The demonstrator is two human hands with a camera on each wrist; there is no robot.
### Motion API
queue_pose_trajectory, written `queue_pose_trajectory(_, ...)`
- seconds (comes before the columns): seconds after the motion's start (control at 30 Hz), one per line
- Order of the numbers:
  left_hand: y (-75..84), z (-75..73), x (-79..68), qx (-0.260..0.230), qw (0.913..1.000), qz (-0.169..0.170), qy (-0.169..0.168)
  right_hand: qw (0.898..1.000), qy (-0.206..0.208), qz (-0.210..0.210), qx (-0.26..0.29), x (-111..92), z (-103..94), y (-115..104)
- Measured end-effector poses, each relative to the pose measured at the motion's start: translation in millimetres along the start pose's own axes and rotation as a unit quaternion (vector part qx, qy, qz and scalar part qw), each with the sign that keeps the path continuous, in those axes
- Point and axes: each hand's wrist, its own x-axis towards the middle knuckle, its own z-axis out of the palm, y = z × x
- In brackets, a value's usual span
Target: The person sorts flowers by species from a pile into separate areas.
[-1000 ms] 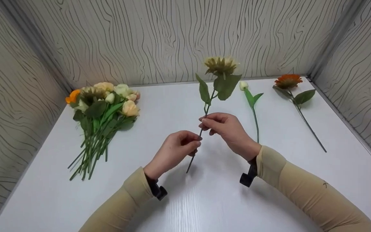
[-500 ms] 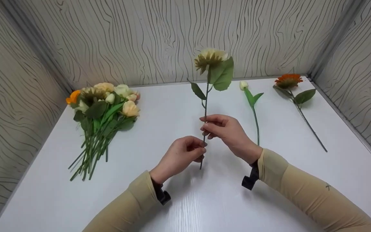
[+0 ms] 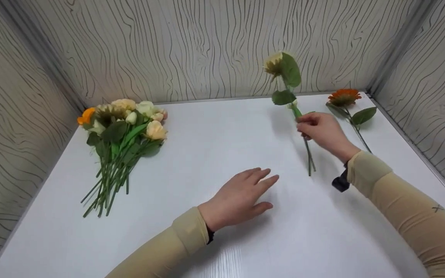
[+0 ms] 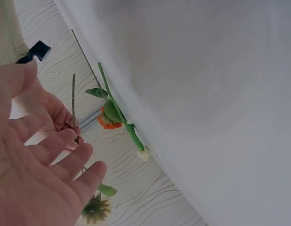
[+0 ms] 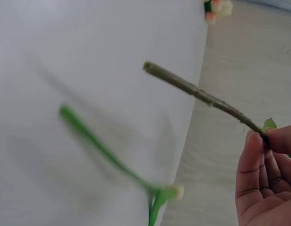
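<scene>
My right hand (image 3: 325, 133) pinches the stem of a pale cream sunflower-like flower (image 3: 274, 65) with broad green leaves. It holds the flower raised over a white tulip (image 3: 297, 111) lying on the table, hiding part of the tulip in the head view. In the right wrist view the bare end of the held stem (image 5: 197, 92) sticks out from between thumb and fingers, apart from the tulip stem (image 5: 96, 141) below. My left hand (image 3: 242, 197) is spread over the middle of the table, fingers extended, holding nothing.
A bunch of mixed flowers (image 3: 124, 133) lies at the left of the white table (image 3: 207, 135), stems toward me. An orange flower (image 3: 344, 97) lies at the far right, partly behind my right wrist. Patterned walls (image 3: 191, 46) enclose the table at the back and sides.
My left hand has let go of the cream flower's stem and opened. My right hand has carried the flower to the right, over the tulip.
</scene>
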Motion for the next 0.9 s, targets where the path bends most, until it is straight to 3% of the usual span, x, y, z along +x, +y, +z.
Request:
queue_pose_trajectory(0.13,13.3,6.4,9.0,0.043,0.9974,0.051,-0.027,0.993,0.033,0.042,-0.110,11.1,-38.7,28.3)
queue_pose_trajectory(0.3,26.1,9.9,14.8,0.043,0.9941,0.078,-0.061,0.981,0.040,0.056,-0.181,13.4,-60.5,62.0)
queue_pose_trajectory(0.5,29.3,9.8,15.0,0.034,0.9930,0.083,-0.076,0.970,0.032,0.014,-0.240,9.6,-68.1,84.1)
queue_pose_trajectory(0.73,26.3,9.1,14.5,0.008,0.9930,0.079,-0.087,0.966,0.018,0.052,-0.252,8.5,-69.5,94.7)
queue_pose_trajectory(0.9,24.5,8.2,14.2,-0.009,0.9925,0.075,-0.096,0.964,0.026,0.054,-0.257,6.9,-70.8,101.0)
